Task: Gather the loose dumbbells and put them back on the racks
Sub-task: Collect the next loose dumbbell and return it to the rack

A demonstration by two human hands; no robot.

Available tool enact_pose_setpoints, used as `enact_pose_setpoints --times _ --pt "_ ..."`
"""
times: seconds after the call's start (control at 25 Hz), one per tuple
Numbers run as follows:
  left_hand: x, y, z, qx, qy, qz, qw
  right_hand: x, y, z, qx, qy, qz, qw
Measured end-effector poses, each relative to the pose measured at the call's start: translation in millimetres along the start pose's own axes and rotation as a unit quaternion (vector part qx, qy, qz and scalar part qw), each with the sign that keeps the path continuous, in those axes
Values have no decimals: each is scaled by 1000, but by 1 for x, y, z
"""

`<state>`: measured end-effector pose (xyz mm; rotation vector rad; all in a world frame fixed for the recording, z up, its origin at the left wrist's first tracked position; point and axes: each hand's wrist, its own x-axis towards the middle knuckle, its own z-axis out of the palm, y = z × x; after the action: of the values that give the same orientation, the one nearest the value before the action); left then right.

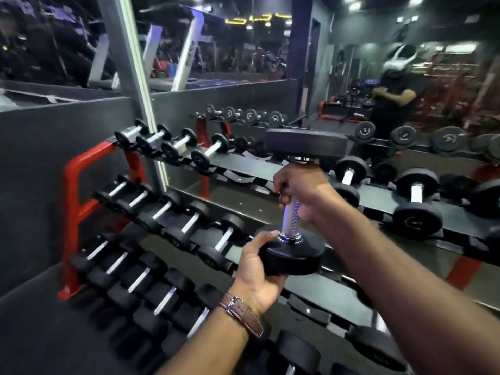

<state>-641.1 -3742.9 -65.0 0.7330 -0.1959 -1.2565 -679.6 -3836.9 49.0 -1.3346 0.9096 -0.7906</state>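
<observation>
- On the far left stands the red rack [72, 190] with three shelves. Small dumbbells [173, 147] fill the top shelf's left end, and more sit in rows on the two shelves below. Pick your spot before you lower anything.
- Just right of those small ones, the top shelf [243, 165] has bare black cradles. I think one of these empty cradles is the likely home for your weight, but I cannot read any numbers to be sure.
- Your left hand [254, 272], the one with the brown watch strap [242, 315], cups the bottom head of the dumbbell [293, 212]. Its fingers curl around that round black head from below. Keep this hand under the weight so it cannot drop.
- The dumbbell stands upright in the air, in front of the rack, with one head up and one head down. It is not touching any shelf. You need to tip it flat so the handle lies sideways across a cradle.
- Your right hand [297, 190] wraps tightly around the shiny handle, near the top. Let this hand steer while the left one carries.
- Lower it slowly and keep your fingers out from under the heads when it lands.
- To the right, bigger dumbbells [416, 201] sit on the shelf by the mirror [351, 77]. Do not bump them.
</observation>
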Motion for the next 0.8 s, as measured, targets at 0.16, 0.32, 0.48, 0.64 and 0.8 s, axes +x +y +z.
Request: enact_pose_setpoints --times 0.16,0.32,0.48,0.64,0.8 --pt "105 44 -13 9 -11 -65 998 113 -2 21 -8 71 31 997" --pt "204 85 -10 28 -36 -119 992 229 1 31 20 126 87 988" --pt "291 100 1 67 -53 -146 986 331 23 15 68 179 111 975" --pt "386 89 16 85 -11 -162 983 426 54 -8 18 217 129 967" --pt "461 71 25 71 33 -203 976 499 87 -27 13 238 186 953"
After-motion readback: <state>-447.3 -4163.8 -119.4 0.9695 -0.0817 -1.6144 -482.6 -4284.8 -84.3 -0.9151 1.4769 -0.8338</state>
